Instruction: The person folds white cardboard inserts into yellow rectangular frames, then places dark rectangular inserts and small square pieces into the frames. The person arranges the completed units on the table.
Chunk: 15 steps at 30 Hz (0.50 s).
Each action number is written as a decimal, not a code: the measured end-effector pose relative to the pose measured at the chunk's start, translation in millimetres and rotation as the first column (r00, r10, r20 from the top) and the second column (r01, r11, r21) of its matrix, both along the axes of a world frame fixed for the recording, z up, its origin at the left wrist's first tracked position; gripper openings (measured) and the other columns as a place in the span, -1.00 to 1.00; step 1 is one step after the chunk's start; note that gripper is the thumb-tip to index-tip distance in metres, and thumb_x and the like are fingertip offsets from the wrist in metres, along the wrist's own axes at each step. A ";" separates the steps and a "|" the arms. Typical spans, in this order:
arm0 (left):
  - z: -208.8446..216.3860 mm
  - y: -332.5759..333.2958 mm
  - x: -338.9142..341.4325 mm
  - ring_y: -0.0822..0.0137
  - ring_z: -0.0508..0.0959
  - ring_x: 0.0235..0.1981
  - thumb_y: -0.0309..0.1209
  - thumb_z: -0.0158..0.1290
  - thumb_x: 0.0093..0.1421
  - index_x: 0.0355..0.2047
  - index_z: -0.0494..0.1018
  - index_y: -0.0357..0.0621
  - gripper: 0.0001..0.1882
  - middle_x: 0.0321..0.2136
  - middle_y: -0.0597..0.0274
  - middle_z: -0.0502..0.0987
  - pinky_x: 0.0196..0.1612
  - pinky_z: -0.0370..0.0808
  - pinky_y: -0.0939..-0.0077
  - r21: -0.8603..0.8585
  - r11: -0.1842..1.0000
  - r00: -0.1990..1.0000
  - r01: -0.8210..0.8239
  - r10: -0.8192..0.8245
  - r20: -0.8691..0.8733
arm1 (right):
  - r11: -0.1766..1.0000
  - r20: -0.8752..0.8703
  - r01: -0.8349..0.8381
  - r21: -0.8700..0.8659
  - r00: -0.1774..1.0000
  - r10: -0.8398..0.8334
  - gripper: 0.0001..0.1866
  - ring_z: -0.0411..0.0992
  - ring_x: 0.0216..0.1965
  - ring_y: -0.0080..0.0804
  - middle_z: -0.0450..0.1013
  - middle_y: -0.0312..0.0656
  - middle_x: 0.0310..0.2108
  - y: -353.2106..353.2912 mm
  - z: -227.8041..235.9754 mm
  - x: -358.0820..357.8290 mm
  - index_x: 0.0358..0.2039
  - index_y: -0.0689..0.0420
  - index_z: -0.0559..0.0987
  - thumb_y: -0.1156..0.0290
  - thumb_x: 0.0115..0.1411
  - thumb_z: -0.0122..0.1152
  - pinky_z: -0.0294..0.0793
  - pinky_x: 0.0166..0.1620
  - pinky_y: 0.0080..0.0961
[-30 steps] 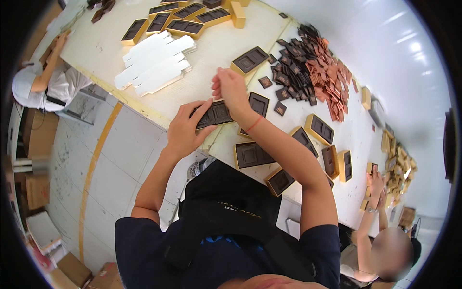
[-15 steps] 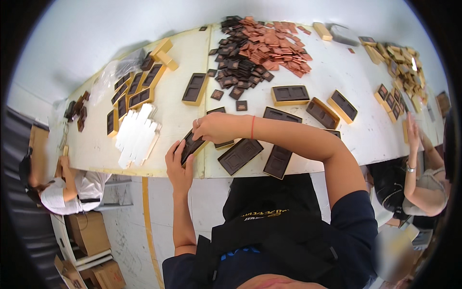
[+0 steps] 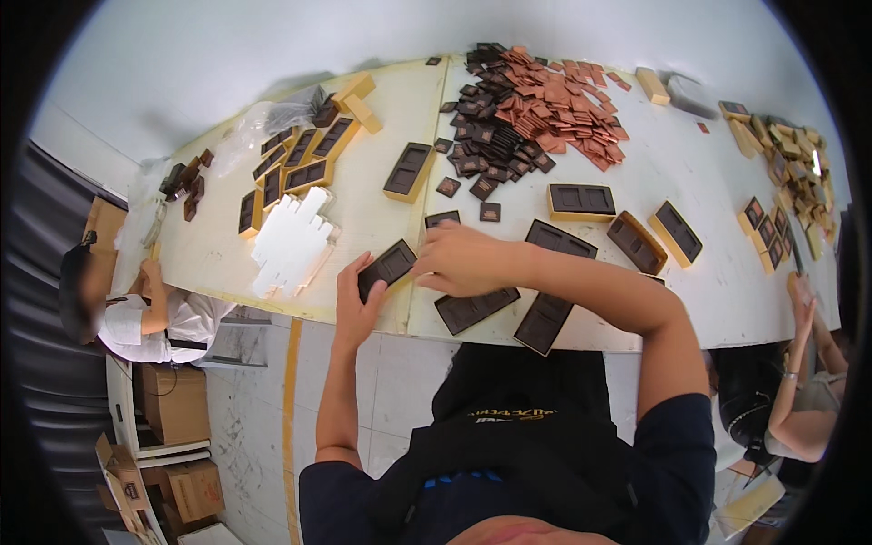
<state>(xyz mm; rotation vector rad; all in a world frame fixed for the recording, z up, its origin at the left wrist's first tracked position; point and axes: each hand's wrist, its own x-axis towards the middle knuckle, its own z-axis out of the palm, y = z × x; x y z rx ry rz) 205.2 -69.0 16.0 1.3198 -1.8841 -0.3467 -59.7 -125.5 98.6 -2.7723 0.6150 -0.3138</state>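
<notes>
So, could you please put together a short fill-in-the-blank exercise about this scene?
1. The person's ____ hand grips the left end of a dark-lined box.
2. In the pile, the copper-coloured squares lie mostly to the ____ of the dark squares.
3. The flat stacked pieces to the left of that hand are ____ in colour.

Missing words: left; right; white.

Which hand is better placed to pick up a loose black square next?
Probably the right hand: it is nearer the black squares, while the left hand grips the black-lined box.
</notes>
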 end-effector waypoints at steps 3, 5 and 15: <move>23.3 -66.5 15.9 0.02 0.45 0.10 -0.32 0.21 0.23 0.11 0.42 -0.22 -0.53 0.07 -0.01 0.46 0.18 0.36 0.25 -0.119 0.993 0.997 -0.018 0.026 0.069 | 0.977 0.372 0.214 0.006 0.906 -0.201 -0.64 0.40 0.09 -0.09 0.56 -0.14 -0.06 24.0 13.3 -89.9 0.02 0.09 0.59 0.32 0.21 0.31 0.37 0.13 -0.18; 40.5 -139.0 15.8 0.03 0.49 0.08 -0.20 0.22 0.23 0.08 0.43 -0.19 -0.51 0.04 0.01 0.49 0.14 0.41 0.21 -0.114 0.992 0.994 -0.056 0.066 0.086 | 0.865 0.281 0.499 0.057 0.823 -0.494 -0.63 0.45 0.00 -0.03 0.56 -0.09 -0.09 49.1 30.6 -154.9 -0.01 0.12 0.61 0.44 0.13 0.36 0.41 0.10 -0.21; 20.2 -367.6 -37.4 0.01 0.58 0.01 -0.12 0.19 0.15 0.13 0.36 -0.11 -0.41 -0.02 -0.05 0.55 0.04 0.51 0.16 0.068 0.803 0.798 -0.592 0.572 0.191 | 0.469 0.190 0.882 0.051 0.453 -0.871 -0.91 0.49 -0.25 -0.12 0.57 -0.15 -0.37 101.7 -42.1 -276.1 -0.37 0.14 0.69 0.44 0.12 0.30 0.40 -0.14 -0.29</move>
